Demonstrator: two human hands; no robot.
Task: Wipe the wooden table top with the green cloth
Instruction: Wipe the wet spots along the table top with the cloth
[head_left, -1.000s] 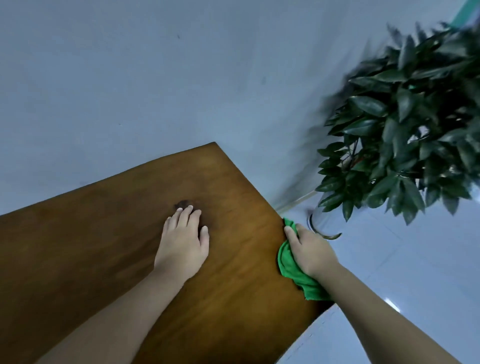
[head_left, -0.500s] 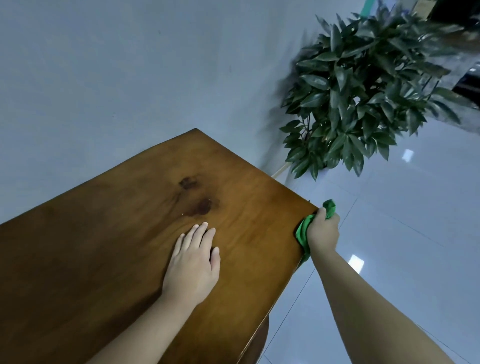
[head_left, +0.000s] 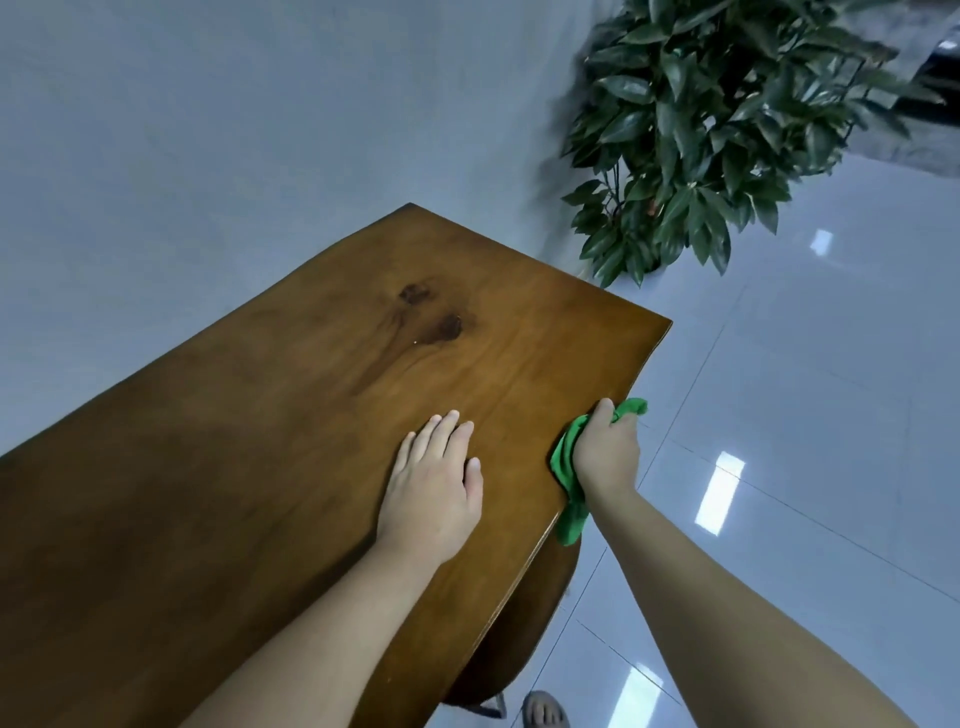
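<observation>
The wooden table top (head_left: 260, 467) is brown with two dark knots near its far end and fills the left and middle of the head view. My left hand (head_left: 434, 483) lies flat on it, palm down, fingers together, holding nothing. My right hand (head_left: 605, 452) is closed around the green cloth (head_left: 563, 462) and presses it against the table's right edge. Part of the cloth hangs below the edge and a tip sticks out above my knuckles.
A grey wall (head_left: 208, 130) runs behind the table. A leafy potted plant (head_left: 701, 130) stands on the glossy tiled floor (head_left: 805, 415) beyond the table's far right corner. My foot (head_left: 543, 712) shows beside the table's rounded wooden base (head_left: 519, 623).
My right hand has slid the cloth along the table's right edge toward me. My left hand stays flat on the top. The view has swung, showing more floor and plant.
</observation>
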